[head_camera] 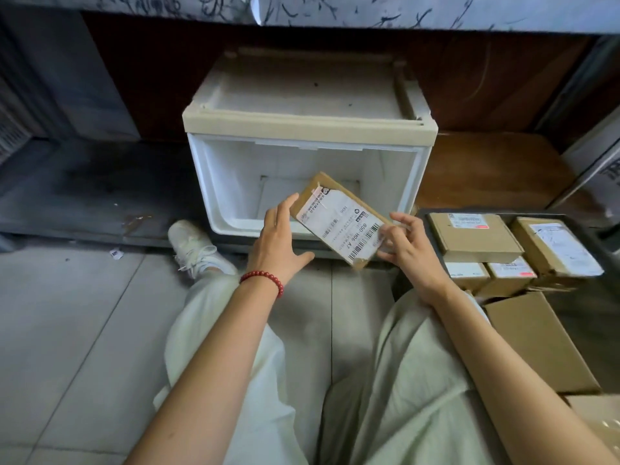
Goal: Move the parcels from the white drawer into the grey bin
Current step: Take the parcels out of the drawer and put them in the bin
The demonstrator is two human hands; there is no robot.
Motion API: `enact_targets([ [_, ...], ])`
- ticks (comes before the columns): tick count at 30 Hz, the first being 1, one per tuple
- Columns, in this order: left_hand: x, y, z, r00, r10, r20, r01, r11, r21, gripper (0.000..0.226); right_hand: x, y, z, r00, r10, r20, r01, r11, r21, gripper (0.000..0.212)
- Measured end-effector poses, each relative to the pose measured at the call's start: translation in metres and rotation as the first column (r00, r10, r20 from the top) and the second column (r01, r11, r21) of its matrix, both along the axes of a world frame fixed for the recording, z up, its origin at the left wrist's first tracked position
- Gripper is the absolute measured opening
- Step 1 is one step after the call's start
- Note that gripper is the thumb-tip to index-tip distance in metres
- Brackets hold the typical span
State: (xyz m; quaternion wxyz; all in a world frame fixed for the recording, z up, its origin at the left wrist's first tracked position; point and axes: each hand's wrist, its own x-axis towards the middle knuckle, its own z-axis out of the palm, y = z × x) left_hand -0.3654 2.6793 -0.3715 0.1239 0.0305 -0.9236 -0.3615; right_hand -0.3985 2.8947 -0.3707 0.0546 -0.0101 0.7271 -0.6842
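We see the right hand [407, 248] gripping the lower end of a labelled cardboard parcel [339, 221], held tilted over the front edge of the white drawer [214, 182]. The left hand [278, 239] has straight fingers touching the parcel's upper-left edge, uncurled. The grey bin [592, 239] at right holds boxed parcels [473, 236].

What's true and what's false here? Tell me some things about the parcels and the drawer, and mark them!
1. The white drawer is pulled open. True.
2. The labelled parcel lies on the floor. False: the right hand grips it in the air, the left hand touching its edge.
3. The grey bin already holds cardboard parcels. True.
4. The bracelet is blue. False: it is red beads on the left wrist.
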Motion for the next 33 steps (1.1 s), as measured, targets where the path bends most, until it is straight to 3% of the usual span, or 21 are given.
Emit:
enact_targets([
  [5, 0.000, -0.006, -0.001, 0.988, -0.014, -0.154, 0.030, 0.994, 0.101, 0.066, -0.006, 0.004, -0.006, 0.995, -0.094, 0.017, 0.096, 0.989, -0.113, 0.030],
  [10, -0.004, -0.006, -0.005, 0.993, -0.001, -0.120, 0.032, 0.967, 0.252, 0.060, -0.012, 0.000, -0.012, 0.994, -0.101, 0.035, 0.103, 0.990, -0.093, 0.030],
  [17, -0.009, -0.004, -0.007, 0.991, 0.110, -0.077, -0.078, 0.937, 0.340, 0.046, -0.020, -0.002, -0.014, 0.996, -0.038, 0.083, 0.046, 0.994, -0.103, 0.021],
  [22, -0.014, 0.005, -0.009, 0.974, 0.217, -0.065, -0.180, 0.917, 0.356, 0.033, -0.024, 0.001, -0.018, 0.996, 0.022, 0.083, -0.019, 0.999, -0.039, 0.017],
  [26, -0.016, 0.013, -0.003, 0.978, 0.204, -0.053, -0.164, 0.895, 0.415, 0.033, -0.025, 0.002, -0.018, 0.995, 0.017, 0.095, -0.017, 1.000, 0.004, 0.032],
  [31, -0.018, 0.015, -0.005, 0.981, 0.181, -0.070, -0.131, 0.885, 0.448, 0.035, -0.023, 0.004, -0.019, 0.999, -0.014, 0.051, 0.010, 0.997, 0.078, 0.018],
  [33, -0.021, 0.017, -0.004, 0.977, 0.206, -0.048, -0.159, 0.867, 0.471, 0.033, -0.025, 0.004, -0.018, 0.999, -0.052, 0.014, 0.049, 0.990, 0.132, 0.024],
])
